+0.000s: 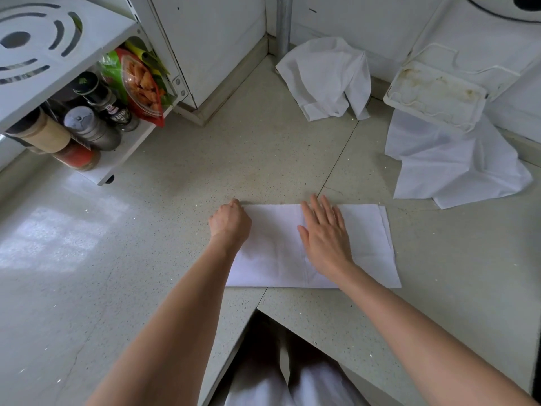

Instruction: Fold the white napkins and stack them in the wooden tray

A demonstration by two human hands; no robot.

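The speckled counter (175, 230) holds a flat napkin (366, 238) near its front edge, two crumpled cloths (325, 77) (450, 168), a white tray (436, 95) and a spice rack (123, 153) at the back

Speckled countertop (175, 200), white corner walls (210, 39)

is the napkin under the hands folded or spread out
Folded: the napkin lies flat as a rectangle, a second layer's edge showing at its right side.

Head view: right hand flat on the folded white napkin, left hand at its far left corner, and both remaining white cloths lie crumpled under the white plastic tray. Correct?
Not quite. In the head view only one loose white cloth lies under the white plastic tray; the other crumpled white cloth sits apart, by the metal pole. The rest holds.
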